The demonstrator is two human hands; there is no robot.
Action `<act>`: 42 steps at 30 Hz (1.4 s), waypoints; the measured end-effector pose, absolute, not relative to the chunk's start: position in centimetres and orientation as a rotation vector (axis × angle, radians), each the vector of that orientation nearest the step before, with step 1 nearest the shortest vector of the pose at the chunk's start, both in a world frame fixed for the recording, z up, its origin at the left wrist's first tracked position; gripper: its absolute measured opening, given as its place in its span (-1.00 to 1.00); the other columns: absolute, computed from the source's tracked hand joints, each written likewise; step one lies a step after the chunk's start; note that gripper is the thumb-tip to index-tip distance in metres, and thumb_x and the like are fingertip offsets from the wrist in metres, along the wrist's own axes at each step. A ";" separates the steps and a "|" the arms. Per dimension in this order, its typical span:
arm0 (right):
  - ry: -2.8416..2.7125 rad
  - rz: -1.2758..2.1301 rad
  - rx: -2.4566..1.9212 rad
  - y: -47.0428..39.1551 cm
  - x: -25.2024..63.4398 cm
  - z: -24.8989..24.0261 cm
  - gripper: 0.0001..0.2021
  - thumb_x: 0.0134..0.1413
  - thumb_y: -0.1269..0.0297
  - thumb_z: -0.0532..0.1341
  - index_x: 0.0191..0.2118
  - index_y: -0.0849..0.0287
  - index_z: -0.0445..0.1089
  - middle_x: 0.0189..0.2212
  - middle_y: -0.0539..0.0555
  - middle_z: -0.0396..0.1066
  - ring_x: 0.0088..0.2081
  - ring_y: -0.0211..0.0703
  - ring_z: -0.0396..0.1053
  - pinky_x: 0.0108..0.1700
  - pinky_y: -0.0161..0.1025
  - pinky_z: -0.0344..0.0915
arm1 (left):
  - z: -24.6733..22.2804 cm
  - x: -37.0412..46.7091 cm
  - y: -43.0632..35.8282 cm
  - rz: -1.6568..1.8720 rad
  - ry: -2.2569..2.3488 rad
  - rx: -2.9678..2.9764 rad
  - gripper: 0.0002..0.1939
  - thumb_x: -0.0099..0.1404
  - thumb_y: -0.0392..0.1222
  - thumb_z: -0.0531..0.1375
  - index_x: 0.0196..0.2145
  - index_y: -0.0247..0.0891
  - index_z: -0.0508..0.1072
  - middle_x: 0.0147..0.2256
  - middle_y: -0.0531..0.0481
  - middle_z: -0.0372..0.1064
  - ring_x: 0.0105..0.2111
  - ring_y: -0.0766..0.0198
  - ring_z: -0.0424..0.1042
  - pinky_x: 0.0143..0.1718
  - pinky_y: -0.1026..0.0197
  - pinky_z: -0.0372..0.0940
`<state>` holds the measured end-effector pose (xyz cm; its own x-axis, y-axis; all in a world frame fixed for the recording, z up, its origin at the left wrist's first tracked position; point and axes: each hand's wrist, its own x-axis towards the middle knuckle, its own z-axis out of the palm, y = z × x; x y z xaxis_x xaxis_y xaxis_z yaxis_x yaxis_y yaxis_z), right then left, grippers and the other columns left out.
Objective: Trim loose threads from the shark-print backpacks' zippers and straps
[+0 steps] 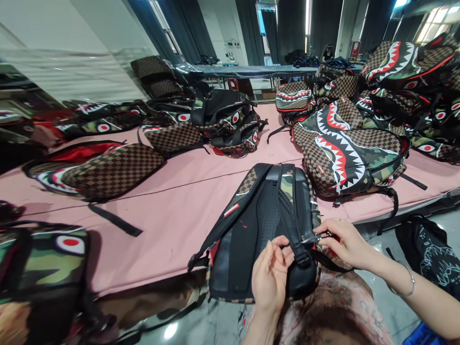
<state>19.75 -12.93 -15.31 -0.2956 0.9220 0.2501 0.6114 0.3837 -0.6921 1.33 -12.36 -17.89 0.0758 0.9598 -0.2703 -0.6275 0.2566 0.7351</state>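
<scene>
A backpack (268, 225) lies back side up at the near edge of the pink table, its black padded back and two shoulder straps showing. My right hand (343, 242) pinches a small metal tool (312, 238), seemingly scissors or snips, whose tip reaches the lower part of the right strap. Just left of that strap's buckle (303, 256) is my left hand (271, 273), palm turned inward, with thumb and fingertips close together at the strap's edge. Whether anything thin lies between those fingertips is too small to tell.
Shark-mouth backpacks (345, 158) are piled on the right of the pink table (168, 225). More checkered bags (115, 170) lie at left and behind. Another person's hand (14, 321) is by a camouflage bag (53, 258) at lower left. A black bag (427, 254) is at lower right.
</scene>
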 end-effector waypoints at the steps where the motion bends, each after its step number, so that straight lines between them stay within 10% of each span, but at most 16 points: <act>1: -1.887 0.762 -1.308 -13.3 19.6 -16.3 -0.84 0.06 0.36 0.10 -0.20 0.15 0.31 -0.33 0.03 0.41 -0.31 -0.20 0.33 -0.28 -0.29 0.21 | -17.7 1.3 -12.3 1.256 0.776 0.442 -0.57 0.05 0.05 0.20 -0.71 -0.36 0.28 -0.36 -0.02 0.26 -0.47 0.37 0.29 -0.43 0.27 0.27; 5: -1.621 0.929 -1.360 -14.9 17.5 -20.4 -0.67 -0.13 0.31 0.24 -0.15 0.13 0.32 -0.28 0.02 0.42 -0.31 -0.19 0.37 -0.35 -0.33 0.25 | -17.6 1.1 -11.6 1.249 0.742 0.478 -0.60 0.08 0.08 0.17 -0.64 -0.34 0.31 -0.45 0.02 0.24 -0.51 0.39 0.28 -0.47 0.29 0.28; 8: -1.714 0.616 -1.487 -15.3 16.0 -22.2 -0.94 -0.09 0.31 0.19 -0.47 0.17 0.35 -0.56 -0.02 0.35 -0.49 -0.24 0.28 -0.46 -0.34 0.14 | -17.9 0.6 -10.6 1.160 0.929 0.750 -0.67 0.06 0.05 0.20 -0.56 -0.31 0.34 -0.51 0.06 0.25 -0.53 0.38 0.29 -0.49 0.31 0.28; 16: -2.048 -0.100 -1.493 -15.5 14.1 -22.6 -0.78 -0.05 0.53 0.00 -0.61 0.15 0.20 -0.65 0.02 0.23 -0.54 -0.19 0.17 -0.45 -0.26 0.05 | -19.5 0.0 -8.7 0.809 1.377 1.446 -0.64 -0.03 0.07 0.24 -0.69 -0.28 0.31 -0.74 0.12 0.19 -0.70 0.39 0.19 -0.64 0.37 0.06; 23: -1.801 0.567 -1.498 -16.6 16.0 -21.7 -0.68 0.04 0.36 0.07 -0.03 0.16 0.16 -0.22 0.10 0.35 -0.22 -0.13 0.30 -0.21 -0.23 0.24 | -20.4 1.0 -9.7 1.191 1.102 0.688 -0.72 -0.08 -0.04 0.30 -0.58 -0.30 0.37 -0.61 0.13 0.27 -0.58 0.43 0.25 -0.49 0.36 0.24; 42: -1.810 0.559 -1.307 -11.9 19.7 -20.7 -0.85 0.10 0.38 0.05 -0.21 0.17 0.30 -0.34 0.09 0.35 -0.28 -0.14 0.31 -0.24 -0.20 0.25 | -19.4 1.5 -10.1 1.091 1.026 0.459 -0.73 -0.15 -0.14 0.35 -0.58 -0.37 0.38 -0.65 0.13 0.24 -0.62 0.49 0.21 -0.51 0.36 0.28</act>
